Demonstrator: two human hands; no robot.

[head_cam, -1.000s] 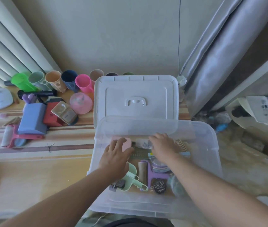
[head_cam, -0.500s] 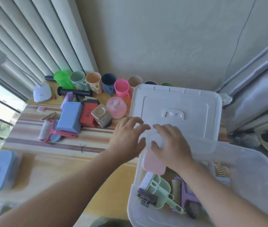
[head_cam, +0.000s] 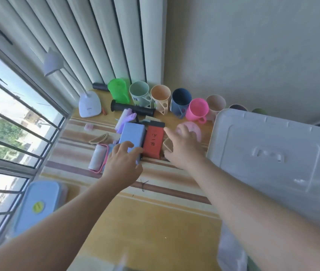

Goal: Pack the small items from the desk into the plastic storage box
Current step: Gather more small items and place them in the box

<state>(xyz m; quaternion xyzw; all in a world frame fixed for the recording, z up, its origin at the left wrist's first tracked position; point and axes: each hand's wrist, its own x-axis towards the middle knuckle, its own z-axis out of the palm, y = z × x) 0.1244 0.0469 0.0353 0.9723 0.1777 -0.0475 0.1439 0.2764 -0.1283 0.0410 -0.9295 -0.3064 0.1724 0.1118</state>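
We reach both hands, fingers spread and holding nothing, over the desk [head_cam: 155, 218]: left hand [head_cam: 123, 165] on the blue block [head_cam: 131, 134], right hand [head_cam: 182, 145] beside the red block [head_cam: 153, 141]. The storage box lid [head_cam: 272, 163] lies at right; a hasty grab could, we judge, knock the tightly packed cups [head_cam: 180, 100] over.

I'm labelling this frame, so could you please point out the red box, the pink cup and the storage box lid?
red box [head_cam: 153, 141]: head view, middle of its top face.
pink cup [head_cam: 196, 112]: head view, outer wall below the rim.
storage box lid [head_cam: 268, 159]: head view, beside its moulded handle.
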